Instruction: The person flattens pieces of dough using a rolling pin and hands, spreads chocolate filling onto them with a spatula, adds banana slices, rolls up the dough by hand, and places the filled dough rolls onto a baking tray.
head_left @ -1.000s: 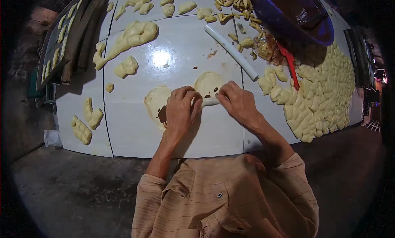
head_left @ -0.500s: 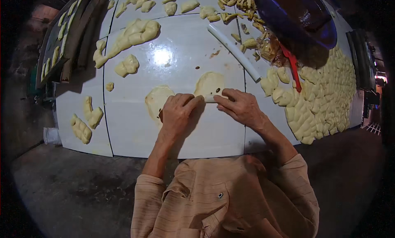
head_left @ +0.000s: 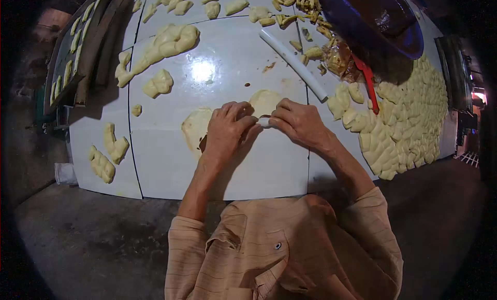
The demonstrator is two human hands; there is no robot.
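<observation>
A thin pale dough disc [head_left: 265,99] lies on the white table, its near edge lifted and folded into a short roll. My left hand [head_left: 225,128] pinches the left end of this fold, fingers bent. On the right end, my right hand [head_left: 301,123] has its fingers closed over the dough. A dark strip of filling shows between the hands, at the fold. Beside and partly behind my left hand lies a second flat dough disc [head_left: 194,125] with small brown spots. My fingertips hide part of the fold.
A white rolling pin [head_left: 293,65] lies beyond my right hand, near a red-handled utensil [head_left: 368,82] and a blue basin [head_left: 375,20] of brown filling. Many flattened dough pieces [head_left: 398,126] cover the right side. Dough lumps [head_left: 158,83] sit left; trays [head_left: 72,51] stand far left.
Both hands have moved slightly away from me over the right disc, lifting and folding its near edge further. Less of that disc lies flat, and a dark strip now shows at the fold.
</observation>
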